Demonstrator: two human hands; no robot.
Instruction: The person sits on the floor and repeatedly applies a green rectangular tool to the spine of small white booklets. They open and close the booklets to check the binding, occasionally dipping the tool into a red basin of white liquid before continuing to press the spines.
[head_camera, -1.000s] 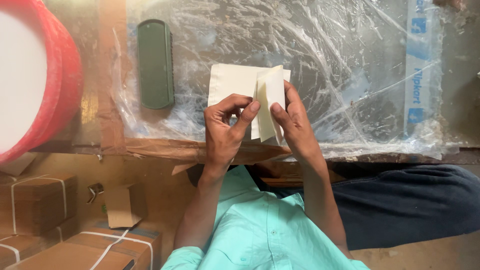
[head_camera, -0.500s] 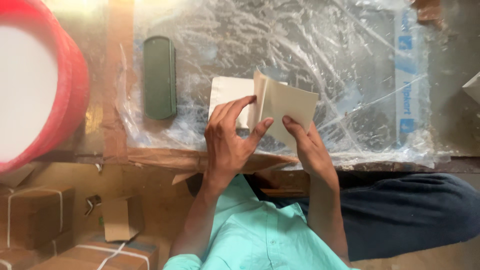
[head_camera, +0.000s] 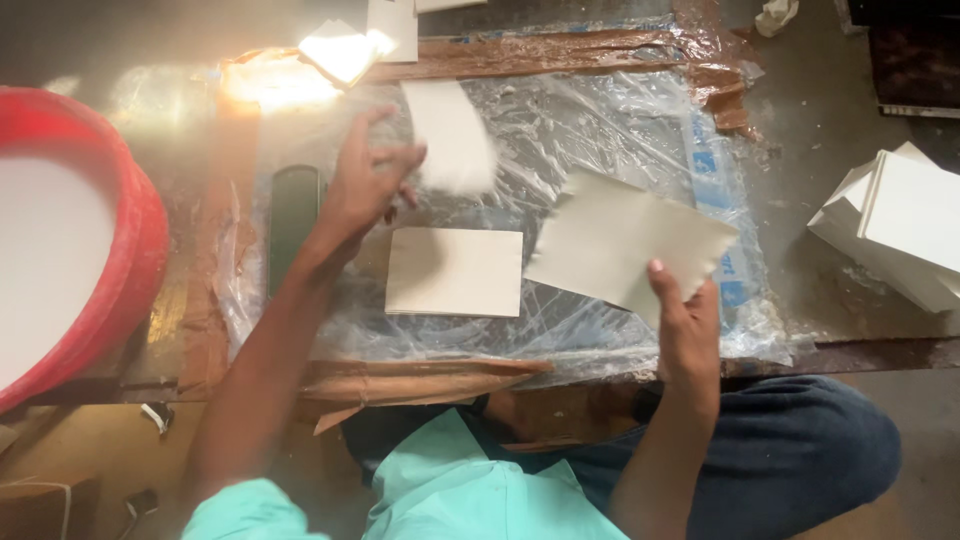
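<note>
Head view. The left hand (head_camera: 365, 190) lifts a blurred cream sheet (head_camera: 450, 135) above the plastic film (head_camera: 620, 130) covering the counter (head_camera: 820, 150), fingers curled around its edge. The right hand (head_camera: 685, 325) pinches a larger cream sheet (head_camera: 625, 245) by its near corner, thumb on top. A third sheet (head_camera: 455, 272) lies flat between them. A dark green bar (head_camera: 293, 220) lies beside the left wrist; a red basin (head_camera: 130, 270) occupies the counter's left edge, a stack of white cards (head_camera: 900, 225) its right.

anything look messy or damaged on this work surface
The clear plastic sheet covering the board is heavily crinkled, and the brown tape along its far edge is torn and ragged. The cream paper pieces themselves look intact.
</note>
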